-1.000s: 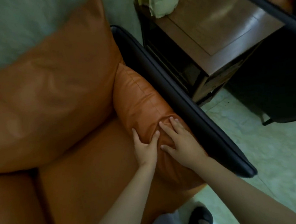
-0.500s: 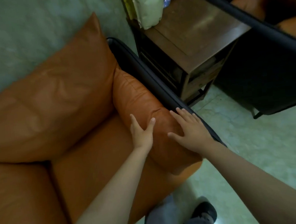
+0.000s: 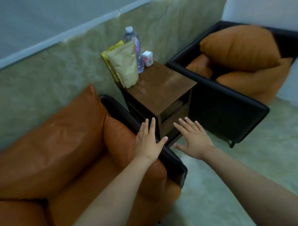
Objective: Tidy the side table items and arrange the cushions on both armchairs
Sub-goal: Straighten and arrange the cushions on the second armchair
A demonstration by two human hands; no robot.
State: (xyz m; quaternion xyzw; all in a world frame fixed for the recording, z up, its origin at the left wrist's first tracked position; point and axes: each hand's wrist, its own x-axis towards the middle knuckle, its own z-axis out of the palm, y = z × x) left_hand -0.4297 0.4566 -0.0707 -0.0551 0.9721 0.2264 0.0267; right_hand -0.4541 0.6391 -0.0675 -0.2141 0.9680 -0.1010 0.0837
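1. Hands first — the left hand [image 3: 148, 142] and right hand [image 3: 192, 138] hover flat with fingers spread, gripping nothing, just in front of the side table [image 3: 162, 91].
2. Cushions look soft and pliable, likely light; the slim arm cushion [image 3: 121, 139] lies left of the table, the back cushion [image 3: 238, 47] sits tilted in the armchair to its right — best gripped by edges or corners.
3. Paper bags [image 3: 124, 66] at the table's back edge seem crushable; contents hidden.
4. Water bottle [image 3: 135, 46], just behind them, looks rigid, smooth, filled — grip mid-body.
5. Small pink box [image 3: 147, 58] beside the bottle: contents unclear.
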